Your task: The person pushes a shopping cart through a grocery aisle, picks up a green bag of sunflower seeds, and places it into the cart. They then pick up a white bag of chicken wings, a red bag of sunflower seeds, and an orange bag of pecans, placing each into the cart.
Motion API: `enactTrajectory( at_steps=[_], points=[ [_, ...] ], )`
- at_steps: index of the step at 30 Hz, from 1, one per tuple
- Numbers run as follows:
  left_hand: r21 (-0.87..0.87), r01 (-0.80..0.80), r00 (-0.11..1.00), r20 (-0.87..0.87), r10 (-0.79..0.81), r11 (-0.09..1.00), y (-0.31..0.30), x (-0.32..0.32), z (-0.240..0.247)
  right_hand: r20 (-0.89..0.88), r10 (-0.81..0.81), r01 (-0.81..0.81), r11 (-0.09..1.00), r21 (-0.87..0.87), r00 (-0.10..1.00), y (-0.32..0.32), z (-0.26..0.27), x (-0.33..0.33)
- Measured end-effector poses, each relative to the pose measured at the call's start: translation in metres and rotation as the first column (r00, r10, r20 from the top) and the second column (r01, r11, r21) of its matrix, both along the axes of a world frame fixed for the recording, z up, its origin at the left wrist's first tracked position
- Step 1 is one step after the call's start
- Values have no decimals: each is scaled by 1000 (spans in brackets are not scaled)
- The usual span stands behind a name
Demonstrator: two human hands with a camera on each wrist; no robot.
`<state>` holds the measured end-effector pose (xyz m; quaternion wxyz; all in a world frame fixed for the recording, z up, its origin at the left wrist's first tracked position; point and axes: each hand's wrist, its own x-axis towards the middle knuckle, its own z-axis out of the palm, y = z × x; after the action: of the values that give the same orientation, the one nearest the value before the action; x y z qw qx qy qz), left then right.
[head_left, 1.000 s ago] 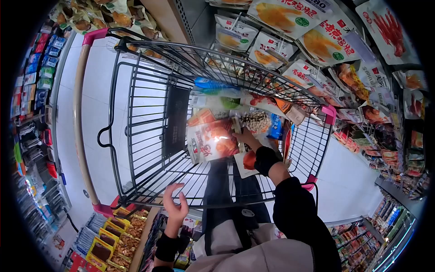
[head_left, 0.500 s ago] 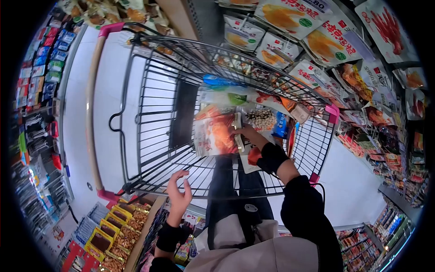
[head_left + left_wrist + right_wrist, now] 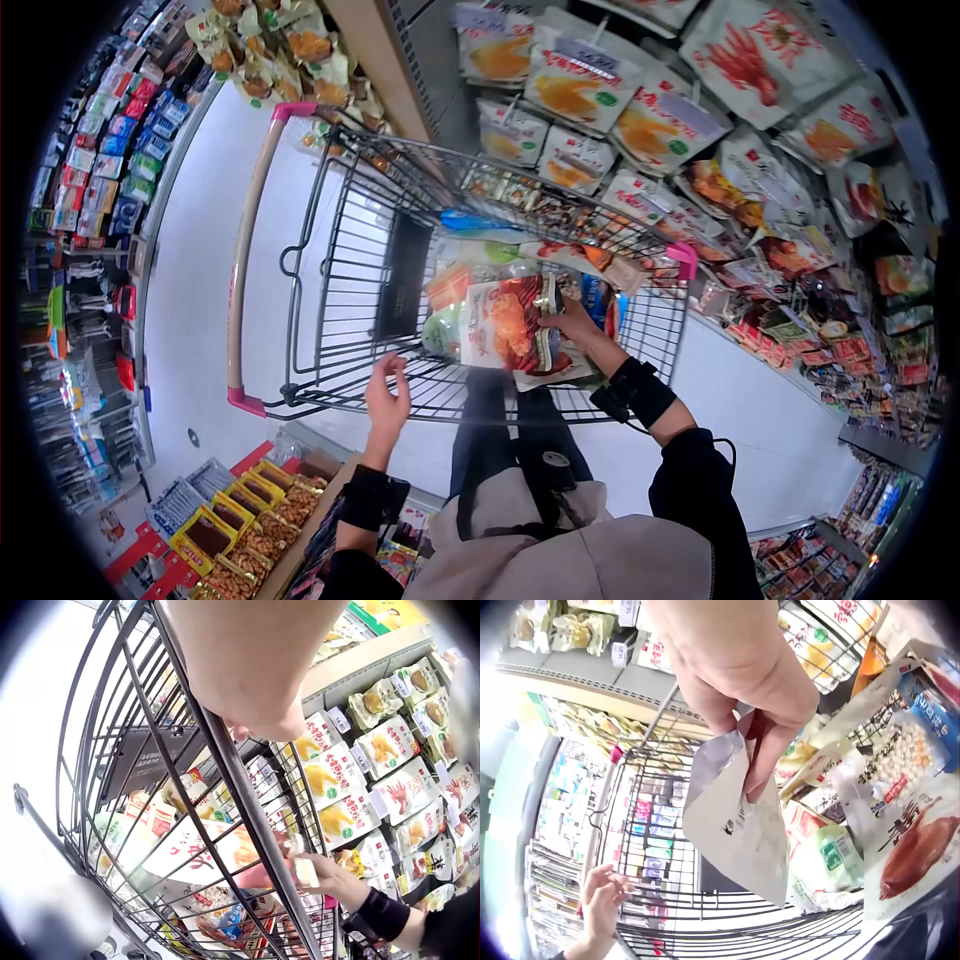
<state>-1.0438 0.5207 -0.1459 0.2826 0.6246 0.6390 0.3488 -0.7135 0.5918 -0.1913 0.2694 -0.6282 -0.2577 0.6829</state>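
Observation:
My right hand [image 3: 577,325] pinches the side edge of a white-and-red snack pouch [image 3: 505,325] with a picture of browned meat on it. The pouch is inside the shopping cart [image 3: 240,300], over other packages. In the right wrist view, thumb and fingers grip its top edge, and the pouch's pale face [image 3: 742,832] hangs below them. My left hand [image 3: 387,392] is at the cart's near side rail, fingers loosely bent and holding nothing. From the left wrist, that hand [image 3: 247,682] appears right over the dark rail.
Also in the cart are a green-labelled bag [image 3: 834,855], a pack of pale beans or kernels [image 3: 896,761] and a flat pouch with a roasted-bird picture [image 3: 919,859]. Hanging snack pouches [image 3: 585,75] line the shelf beyond. Yellow boxes [image 3: 205,535] stand at lower left.
The pouch has shifted right within the cart in my right hand's grip, uncovering a green bag beside it. The head view has shifted; my left hand stays near the rail.

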Motion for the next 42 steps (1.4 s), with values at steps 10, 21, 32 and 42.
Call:
enactTrajectory(
  at_steps=[10, 21, 32, 42],
  points=[
    [-251, 315, 949, 103, -298, 915, 6, 43, 50, -279, -298, 353, 920, 170, 913, -68, 130, 85],
    [-27, 683, 521, 719, -461, 730, -5, 188, 194, -538, -228, 561, 559, 610, 812, -118, 278, 101],
    [244, 265, 33, 965, -261, 933, -29, 234, 287, -555, 30, 458, 527, 715, 831, -155, 279, 90],
    [248, 295, 332, 879, -342, 923, -7, 213, 294, -374, 276, 183, 533, 826, 885, -156, 281, 117]
  ],
)
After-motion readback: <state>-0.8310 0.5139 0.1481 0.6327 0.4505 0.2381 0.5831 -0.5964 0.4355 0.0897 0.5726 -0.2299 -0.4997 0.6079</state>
